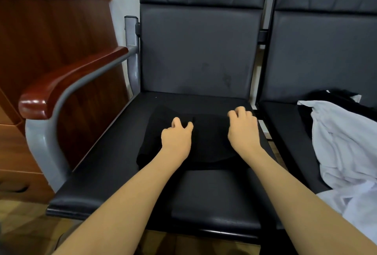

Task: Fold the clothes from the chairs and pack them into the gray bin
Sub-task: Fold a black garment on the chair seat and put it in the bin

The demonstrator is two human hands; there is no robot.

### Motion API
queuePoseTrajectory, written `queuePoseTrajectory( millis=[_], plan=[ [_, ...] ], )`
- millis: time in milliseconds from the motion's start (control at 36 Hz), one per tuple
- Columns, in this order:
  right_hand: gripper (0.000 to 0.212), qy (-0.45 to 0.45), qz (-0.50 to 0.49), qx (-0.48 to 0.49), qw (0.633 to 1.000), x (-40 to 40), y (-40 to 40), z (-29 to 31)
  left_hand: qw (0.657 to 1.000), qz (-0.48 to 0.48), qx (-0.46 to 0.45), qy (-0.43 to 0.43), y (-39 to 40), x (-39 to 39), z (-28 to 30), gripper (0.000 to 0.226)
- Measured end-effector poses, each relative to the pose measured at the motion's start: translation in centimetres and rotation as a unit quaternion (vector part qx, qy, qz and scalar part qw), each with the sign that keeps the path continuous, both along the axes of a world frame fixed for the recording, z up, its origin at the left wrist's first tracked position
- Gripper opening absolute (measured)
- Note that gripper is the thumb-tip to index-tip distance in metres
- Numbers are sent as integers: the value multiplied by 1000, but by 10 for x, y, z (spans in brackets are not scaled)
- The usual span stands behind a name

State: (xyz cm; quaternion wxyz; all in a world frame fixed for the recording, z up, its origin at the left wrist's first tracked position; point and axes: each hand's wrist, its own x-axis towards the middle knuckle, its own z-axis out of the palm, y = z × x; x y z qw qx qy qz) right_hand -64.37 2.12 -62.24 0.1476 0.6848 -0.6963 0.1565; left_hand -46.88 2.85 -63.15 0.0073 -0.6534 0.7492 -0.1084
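The chair seat carries the black garment, its long axis running left to right. The left hand and right hand rest on it, fingers curled; a grip cannot be confirmed. The gray bin is not shown.

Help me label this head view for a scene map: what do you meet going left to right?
Wooden armrest → left hand on the black garment → right hand → white garment.

Folded garment on left chair seat; both hands on it; clothes pile on right chair.
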Motion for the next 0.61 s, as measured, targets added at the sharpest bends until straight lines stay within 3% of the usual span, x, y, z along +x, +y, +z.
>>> queuePoseTrajectory(
  millis=[139, 278, 444, 556, 611],
  plan=[
    [38, -131, 136, 80, 979, 10, -4, -11, 999, -19, 36, -34, 2, -2, 1, 64],
    [63, -84, 28, 275, 957, -14, -8, -29, 997, -15, 45, -55, 1, 0, 0, 66],
    [68, -50, 7, 282, 958, -12, -3, -32, 998, -1, 1, -66, -4, 1, 8, 57],
    [67, -42, 5, 273, 961, -10, -2, -31, 999, -4, 1, -36, -4, 2, 22, 16],
    [63, -64, 14, 249, 966, -7, 0, -30, 1000, 1, -5, 10, -3, 0, 31, 12]
  ],
)
